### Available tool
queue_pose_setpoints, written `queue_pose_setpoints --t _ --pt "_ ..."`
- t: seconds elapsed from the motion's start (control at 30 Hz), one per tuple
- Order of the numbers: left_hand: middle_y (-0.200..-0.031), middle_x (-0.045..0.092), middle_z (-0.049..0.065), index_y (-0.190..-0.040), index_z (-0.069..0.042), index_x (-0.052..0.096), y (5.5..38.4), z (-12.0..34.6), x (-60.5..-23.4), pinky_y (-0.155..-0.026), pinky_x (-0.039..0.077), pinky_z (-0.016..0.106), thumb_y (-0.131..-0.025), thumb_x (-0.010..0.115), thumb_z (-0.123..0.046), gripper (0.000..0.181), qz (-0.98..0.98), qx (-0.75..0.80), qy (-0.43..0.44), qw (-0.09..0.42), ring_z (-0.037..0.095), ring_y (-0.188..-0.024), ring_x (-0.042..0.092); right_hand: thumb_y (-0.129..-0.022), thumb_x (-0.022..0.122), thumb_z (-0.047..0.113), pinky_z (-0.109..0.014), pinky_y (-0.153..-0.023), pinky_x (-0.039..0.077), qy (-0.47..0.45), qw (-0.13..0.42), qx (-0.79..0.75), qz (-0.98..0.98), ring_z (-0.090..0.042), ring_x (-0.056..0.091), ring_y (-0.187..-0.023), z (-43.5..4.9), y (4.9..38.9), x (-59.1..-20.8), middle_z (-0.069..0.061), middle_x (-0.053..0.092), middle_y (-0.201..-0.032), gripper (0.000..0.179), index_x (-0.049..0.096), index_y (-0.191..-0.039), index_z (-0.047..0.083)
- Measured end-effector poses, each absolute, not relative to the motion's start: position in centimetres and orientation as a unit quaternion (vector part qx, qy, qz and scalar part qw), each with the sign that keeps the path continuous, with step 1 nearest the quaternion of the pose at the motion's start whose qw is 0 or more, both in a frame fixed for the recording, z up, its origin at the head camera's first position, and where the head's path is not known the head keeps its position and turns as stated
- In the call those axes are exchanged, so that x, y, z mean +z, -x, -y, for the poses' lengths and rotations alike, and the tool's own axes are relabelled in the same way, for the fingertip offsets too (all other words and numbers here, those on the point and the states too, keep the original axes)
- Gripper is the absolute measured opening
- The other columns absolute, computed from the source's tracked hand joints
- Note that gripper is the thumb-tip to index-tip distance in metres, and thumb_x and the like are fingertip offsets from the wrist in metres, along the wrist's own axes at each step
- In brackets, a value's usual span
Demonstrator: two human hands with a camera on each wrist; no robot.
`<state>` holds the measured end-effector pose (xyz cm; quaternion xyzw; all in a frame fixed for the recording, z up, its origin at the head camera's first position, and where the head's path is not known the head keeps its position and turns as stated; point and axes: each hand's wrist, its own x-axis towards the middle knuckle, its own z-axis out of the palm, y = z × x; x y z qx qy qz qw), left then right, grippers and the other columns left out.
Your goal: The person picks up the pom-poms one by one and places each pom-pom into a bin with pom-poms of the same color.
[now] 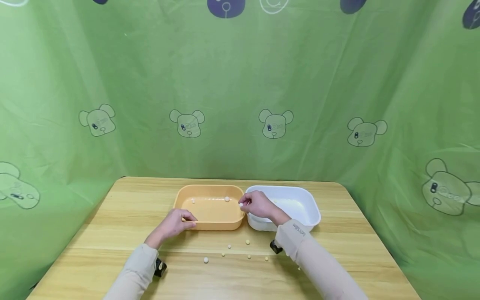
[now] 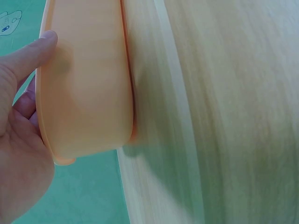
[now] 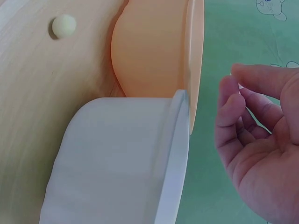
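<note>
My left hand point(image 1: 173, 224) grips the near rim of the orange basin point(image 1: 215, 226) at its left corner. In the left wrist view, the thumb lies on the basin's outer wall and the fingers are behind the rim. My right hand point(image 1: 259, 204) pinches a small white ball point(image 1: 241, 204) above the spot where the orange basin meets the white basin point(image 1: 314, 216). In the right wrist view, fingertips mostly hide this ball. Inside the orange basin lie two white balls, one larger point(image 1: 226, 199) and one smaller point(image 1: 193, 201).
Several small balls lie on the wooden table point(image 1: 337, 258) in front of the basins: white ones point(image 1: 206, 260) and yellow ones point(image 1: 248, 242). A small yellowish ball point(image 1: 275, 201) shows in the white basin. Green curtain point(image 1: 232, 158) surrounds the table's back and sides.
</note>
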<state>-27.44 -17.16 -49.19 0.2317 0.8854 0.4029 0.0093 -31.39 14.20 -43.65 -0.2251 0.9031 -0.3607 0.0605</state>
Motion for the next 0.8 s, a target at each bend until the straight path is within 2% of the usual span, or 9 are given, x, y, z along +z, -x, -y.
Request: queue_pose_setpoints --t 0.4,0.8 --pt "-0.084 0.069 -0.005 -0.089 -0.012 0.073 27.4 17.2 -49.2 -0.070 0.048 0.027 -0.083 0.072 -0.013 0.007 -0.885 0.408 -0.223 0.014 0.012 -0.078 0.060 -0.080 0.068 0.002 -0.026 -0.064 0.049 0.223 0.059 -0.367 -0.901 -0.012 0.056 -0.070 -14.0 32.4 -44.0 0.000 0.061 -0.076 0.017 0.068 -0.096 -0.003" --pt "-0.086 0.069 -0.005 -0.090 -0.012 0.073 27.6 17.3 -49.6 -0.073 0.049 0.029 -0.083 0.072 -0.014 0.007 -0.886 0.404 -0.227 0.008 0.013 -0.081 0.061 -0.078 0.068 0.000 -0.025 -0.059 0.050 0.184 0.079 -0.387 -0.900 -0.013 0.058 -0.060 -13.1 33.4 -44.5 -0.003 0.061 -0.071 0.013 0.068 -0.091 -0.003"
